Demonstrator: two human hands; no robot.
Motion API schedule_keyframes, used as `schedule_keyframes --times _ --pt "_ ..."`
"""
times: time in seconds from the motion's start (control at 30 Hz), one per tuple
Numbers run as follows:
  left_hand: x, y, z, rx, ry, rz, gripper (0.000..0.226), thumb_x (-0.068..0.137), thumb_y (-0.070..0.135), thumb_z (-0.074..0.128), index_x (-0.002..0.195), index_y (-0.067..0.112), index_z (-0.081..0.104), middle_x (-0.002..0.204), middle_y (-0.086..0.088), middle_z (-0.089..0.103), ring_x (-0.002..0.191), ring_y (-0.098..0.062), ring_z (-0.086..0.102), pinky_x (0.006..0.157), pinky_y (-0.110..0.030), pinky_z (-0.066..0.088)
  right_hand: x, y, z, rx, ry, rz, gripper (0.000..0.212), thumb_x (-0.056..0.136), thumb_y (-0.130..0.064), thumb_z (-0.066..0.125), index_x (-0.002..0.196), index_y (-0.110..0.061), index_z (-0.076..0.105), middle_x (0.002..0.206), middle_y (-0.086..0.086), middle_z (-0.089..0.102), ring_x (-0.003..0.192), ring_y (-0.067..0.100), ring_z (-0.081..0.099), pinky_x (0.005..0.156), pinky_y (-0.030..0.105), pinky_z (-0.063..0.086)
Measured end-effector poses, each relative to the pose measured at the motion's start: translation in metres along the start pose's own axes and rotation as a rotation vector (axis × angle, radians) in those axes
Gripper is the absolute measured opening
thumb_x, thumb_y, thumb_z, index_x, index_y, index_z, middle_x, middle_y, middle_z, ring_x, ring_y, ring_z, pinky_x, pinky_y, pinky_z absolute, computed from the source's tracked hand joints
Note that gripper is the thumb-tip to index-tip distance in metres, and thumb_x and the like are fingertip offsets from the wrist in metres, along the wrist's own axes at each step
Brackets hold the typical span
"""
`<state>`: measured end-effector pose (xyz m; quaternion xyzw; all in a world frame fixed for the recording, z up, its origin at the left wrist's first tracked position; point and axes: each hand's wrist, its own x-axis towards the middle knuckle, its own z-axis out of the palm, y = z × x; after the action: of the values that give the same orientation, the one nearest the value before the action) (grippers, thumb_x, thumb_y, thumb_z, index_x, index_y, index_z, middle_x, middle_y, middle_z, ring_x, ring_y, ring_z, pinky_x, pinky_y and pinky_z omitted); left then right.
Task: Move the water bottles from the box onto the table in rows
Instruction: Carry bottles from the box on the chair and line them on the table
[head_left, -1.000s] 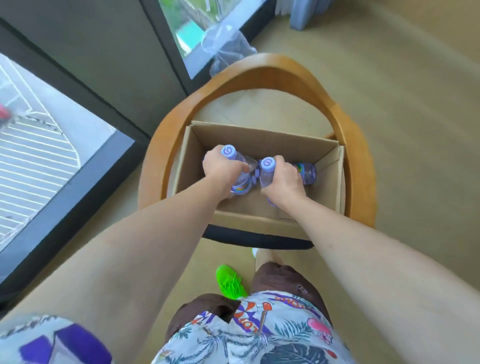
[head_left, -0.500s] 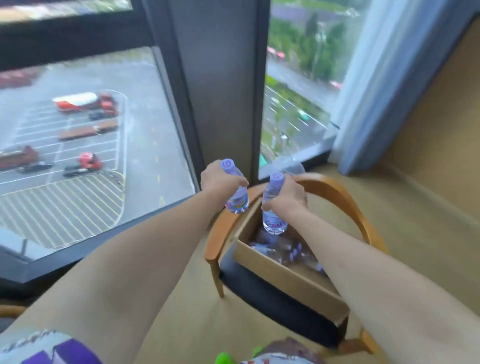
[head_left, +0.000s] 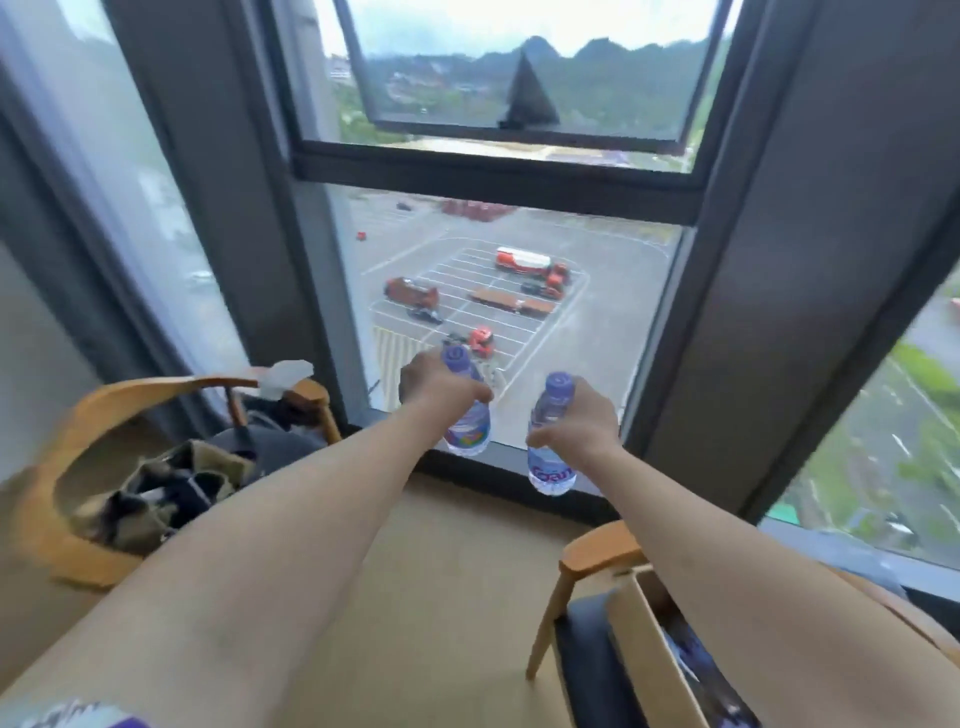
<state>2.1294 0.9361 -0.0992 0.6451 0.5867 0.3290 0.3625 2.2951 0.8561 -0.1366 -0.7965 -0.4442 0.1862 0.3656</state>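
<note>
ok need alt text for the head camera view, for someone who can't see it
Two outstretched arms each hold a small purple-capped water bottle upright in front of a tall window: left hand on one bottle, right hand on another. A cardboard box sits on a chair at lower right.

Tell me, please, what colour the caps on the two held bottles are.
Both caps are purple, left bottle's cap and right bottle's cap, seen in the head view.

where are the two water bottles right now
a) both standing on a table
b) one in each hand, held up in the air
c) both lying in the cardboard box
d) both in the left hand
b: the left hand grips one water bottle and the right hand grips the other bottle, both upright in the air in front of the window, away from the cardboard box on the chair at lower right.
</note>
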Motion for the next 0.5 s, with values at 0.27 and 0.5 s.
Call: schedule_keyframes --times 0.27,0.5 --pt "-0.054 -0.074 -0.171 0.01 0.401 -0.19 0.037 0.06 0.027 0.089 0.091 0.018 0.07 0.096 -0.004 0.069 0.094 -0.026 0.066 0.082 -0.032 0.055 -0.065 -0.124 0.102 0.122 -0.256 -0.271 0.056 0.047 -0.019 0.092 0.089 -0.024 0.056 0.081 -0.004 0.06 0.081 0.02 0.06 0.066 0.029 0.049" --pt "-0.12 -0.155 -0.316 -0.033 0.66 -0.32 0.031 0.059 0.026 0.085 0.077 0.02 0.061 0.082 0.004 0.064 0.069 -0.015 0.059 0.063 -0.025 0.05 -0.169 -0.243 0.203 0.103 -0.437 -0.503 0.058 0.043 -0.025 0.093 0.089 -0.023 0.058 0.081 -0.007 0.06 0.079 0.017 0.059 0.059 0.026 0.045"
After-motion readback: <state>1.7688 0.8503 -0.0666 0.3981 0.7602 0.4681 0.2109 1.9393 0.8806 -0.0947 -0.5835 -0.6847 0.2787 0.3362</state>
